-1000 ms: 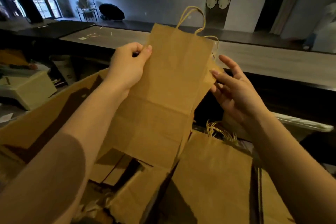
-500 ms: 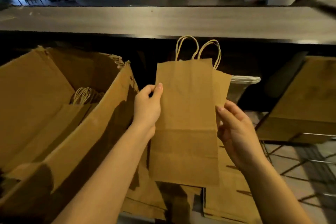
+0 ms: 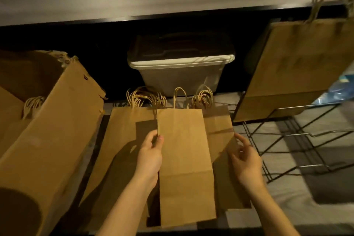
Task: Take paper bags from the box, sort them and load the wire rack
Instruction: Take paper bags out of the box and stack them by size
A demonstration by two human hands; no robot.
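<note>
Over the piles (image 3: 122,130), left hand (image 3: 151,156) pinches a paper bag (image 3: 185,168); right hand (image 3: 246,163), relaxed, touches second bag (image 3: 218,130).

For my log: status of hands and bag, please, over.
Left grip pinches small bag, left edge. Right grip at edge of second bag, hold unclear. Wire rack right, way looks open.
</note>
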